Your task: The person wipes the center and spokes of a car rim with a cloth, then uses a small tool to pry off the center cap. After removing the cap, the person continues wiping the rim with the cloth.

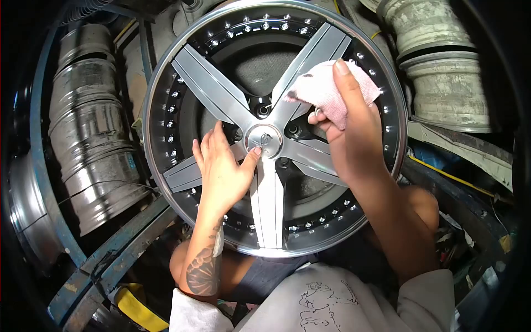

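Observation:
A large five-spoke alloy wheel (pixel 267 205) with a polished lip and a black ring of small bolts lies face up before me. My left hand (pixel 224 166) rests on it with fingers spread, the thumb tip at the round centre cap (pixel 263 141) and the other fingertips over a spoke gap. In my right hand (pixel 354 127) is a pink cloth (pixel 323 94), bunched under the thumb and smudged dark at its left end. That cloth overlaps the upper right spoke in this view.
Stacked bare metal rims (pixel 91 122) stand on the left behind a blue metal frame (pixel 52 166). More worn rims (pixel 448 88) are piled at the upper right. A yellow object (pixel 141 310) lies at lower left, and a yellow cable (pixel 451 176) runs along the right.

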`<action>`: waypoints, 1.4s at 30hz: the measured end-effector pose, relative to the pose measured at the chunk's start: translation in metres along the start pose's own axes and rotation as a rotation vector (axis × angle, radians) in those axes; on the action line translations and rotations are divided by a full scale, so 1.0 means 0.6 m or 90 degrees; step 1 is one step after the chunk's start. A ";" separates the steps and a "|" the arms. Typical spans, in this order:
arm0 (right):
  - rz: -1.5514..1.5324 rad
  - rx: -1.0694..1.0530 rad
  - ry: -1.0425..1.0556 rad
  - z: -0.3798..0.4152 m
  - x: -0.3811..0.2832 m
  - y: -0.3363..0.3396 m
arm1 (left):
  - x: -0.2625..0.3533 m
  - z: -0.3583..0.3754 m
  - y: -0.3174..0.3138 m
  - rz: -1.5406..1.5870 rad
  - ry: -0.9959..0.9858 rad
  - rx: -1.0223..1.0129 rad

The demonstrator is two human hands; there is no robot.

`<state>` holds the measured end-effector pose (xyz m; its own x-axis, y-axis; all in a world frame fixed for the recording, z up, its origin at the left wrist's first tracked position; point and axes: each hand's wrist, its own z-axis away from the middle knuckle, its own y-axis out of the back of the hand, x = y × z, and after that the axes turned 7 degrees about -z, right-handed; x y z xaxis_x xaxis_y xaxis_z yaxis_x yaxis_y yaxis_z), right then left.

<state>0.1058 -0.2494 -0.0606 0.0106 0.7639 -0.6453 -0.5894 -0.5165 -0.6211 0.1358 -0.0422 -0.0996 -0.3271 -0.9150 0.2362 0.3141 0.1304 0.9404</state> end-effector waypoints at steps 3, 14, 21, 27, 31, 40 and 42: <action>0.029 -0.014 0.015 -0.006 0.016 -0.005 | 0.010 -0.005 0.000 0.022 0.041 -0.013; 0.089 -0.064 0.035 -0.005 0.028 0.000 | 0.007 -0.004 -0.015 0.011 0.029 0.038; 0.084 -0.058 0.032 -0.001 0.026 -0.002 | 0.011 -0.005 -0.008 0.004 0.052 -0.007; 0.080 -0.064 0.039 -0.001 0.028 -0.001 | 0.008 -0.005 -0.009 0.021 0.049 -0.013; 0.082 -0.052 0.042 0.001 0.031 -0.006 | 0.008 -0.004 -0.009 0.021 0.051 -0.007; 0.077 -0.114 0.057 0.007 0.015 -0.008 | -0.008 0.021 0.078 0.498 0.139 0.098; 0.066 -0.106 0.062 0.013 0.014 -0.012 | -0.037 0.038 0.090 0.524 0.101 0.109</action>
<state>0.1039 -0.2365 -0.0584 0.0398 0.6666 -0.7443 -0.4497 -0.6532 -0.6091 0.1396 -0.0060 -0.0485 0.0782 -0.5437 0.8356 0.2535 0.8215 0.5107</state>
